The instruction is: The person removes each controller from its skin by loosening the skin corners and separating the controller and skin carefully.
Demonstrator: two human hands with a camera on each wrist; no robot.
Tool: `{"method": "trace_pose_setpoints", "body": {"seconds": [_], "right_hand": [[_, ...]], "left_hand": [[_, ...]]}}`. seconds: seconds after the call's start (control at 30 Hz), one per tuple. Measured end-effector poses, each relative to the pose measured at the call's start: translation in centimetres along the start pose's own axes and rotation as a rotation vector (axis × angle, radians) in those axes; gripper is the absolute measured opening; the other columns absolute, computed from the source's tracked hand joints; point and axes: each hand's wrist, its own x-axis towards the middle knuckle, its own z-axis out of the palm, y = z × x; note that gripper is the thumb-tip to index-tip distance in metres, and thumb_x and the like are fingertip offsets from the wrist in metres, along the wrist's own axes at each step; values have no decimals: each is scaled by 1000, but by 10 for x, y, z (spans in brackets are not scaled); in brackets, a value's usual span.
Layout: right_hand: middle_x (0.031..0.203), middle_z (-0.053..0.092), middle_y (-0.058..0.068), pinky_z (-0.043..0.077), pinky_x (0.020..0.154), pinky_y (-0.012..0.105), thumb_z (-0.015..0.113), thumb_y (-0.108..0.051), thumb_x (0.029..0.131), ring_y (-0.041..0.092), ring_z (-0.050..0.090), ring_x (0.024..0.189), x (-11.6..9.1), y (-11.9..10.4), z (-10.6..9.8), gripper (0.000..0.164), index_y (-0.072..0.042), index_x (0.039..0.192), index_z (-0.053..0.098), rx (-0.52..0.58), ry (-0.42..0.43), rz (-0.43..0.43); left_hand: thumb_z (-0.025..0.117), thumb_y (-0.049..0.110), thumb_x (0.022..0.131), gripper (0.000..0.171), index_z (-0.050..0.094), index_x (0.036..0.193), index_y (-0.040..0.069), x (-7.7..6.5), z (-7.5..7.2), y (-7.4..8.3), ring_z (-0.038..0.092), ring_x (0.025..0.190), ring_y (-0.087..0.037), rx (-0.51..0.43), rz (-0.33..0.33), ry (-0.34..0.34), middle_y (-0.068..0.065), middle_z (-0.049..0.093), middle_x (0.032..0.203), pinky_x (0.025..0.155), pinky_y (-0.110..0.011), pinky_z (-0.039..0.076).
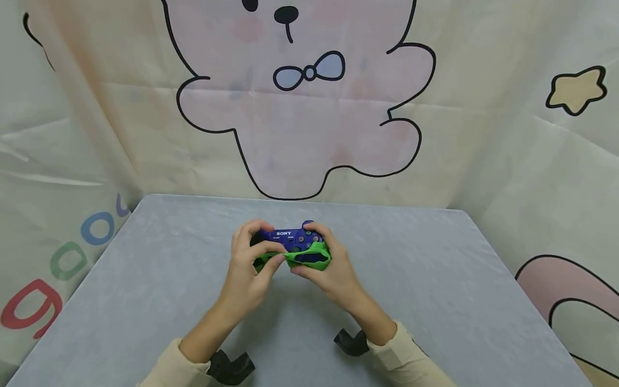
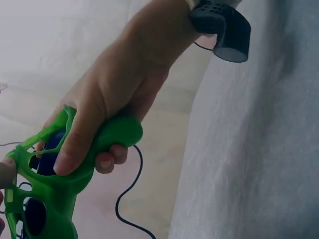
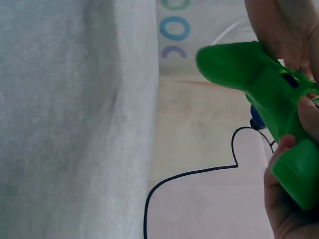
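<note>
A blue Sony game controller (image 1: 285,239) is held up over the table, its upper face and buttons bare. A green, rubbery-looking controller cover (image 1: 319,248) is stretched round its lower part, and blue shows through the openings. My left hand (image 1: 246,269) pinches the cover's edge near the middle between thumb and fingers. With the right hand (image 1: 333,266) I grip the right end of controller and cover, thumb below and fingers over the top. The left wrist view shows the right thumb lying across the cover (image 2: 60,189). From the right wrist view the cover's rounded handle (image 3: 232,64) shows.
A grey-blue cloth covers the table (image 1: 411,279). Cloth backdrops with a printed bear (image 1: 309,118) stand behind and at the sides. Each wrist carries a black camera mount, the left mount (image 1: 231,368) and the right mount (image 1: 351,343), and both hang close above the table.
</note>
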Motion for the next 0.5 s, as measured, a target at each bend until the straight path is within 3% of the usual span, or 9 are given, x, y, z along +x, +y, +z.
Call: {"method": "trace_pose_setpoints", "body": {"seconds": [0.07,0.17,0.27,0.37,0.43,0.5], "right_hand": [[133,56,15,60,78,27,83,2,80,24,61,108,0,2,-2,76,-19,143,47,19,42,-4],[133,55,17,60,73,28,81,5,81,23,61,102,0,2,-7,74,-15,143,47,48,82,-18],[128,56,18,60,66,30,78,6,83,18,64,87,2,1,-15,73,-14,145,45,117,88,9],[122,57,15,60,64,29,75,6,85,15,66,75,5,-1,-26,75,-15,148,40,238,108,49],[121,56,11,60,66,28,72,8,88,15,65,74,5,-3,-33,76,-17,149,37,342,132,59],[121,55,8,58,67,26,69,7,90,15,64,74,6,-5,-38,74,-18,150,33,428,136,46]], "left_hand": [[76,-3,85,14,73,88,11,-1,3,1,33,135,-36,24,44,-13,-14,52,127,107,-58,31],[78,1,84,13,75,92,10,-3,6,4,35,136,-41,136,130,-47,-16,54,126,109,-64,31],[80,9,85,27,73,111,12,-2,5,6,35,138,-42,230,142,-73,-18,51,136,109,-65,34],[76,11,90,48,61,135,15,0,0,6,31,144,-39,165,26,-62,-18,38,152,110,-62,35],[69,12,96,54,49,146,18,2,-4,5,37,144,-34,34,-84,-65,-14,33,158,109,-59,40],[59,13,102,56,38,153,22,5,-8,3,50,137,-28,-117,-182,-101,-11,40,156,107,-54,44]]}}
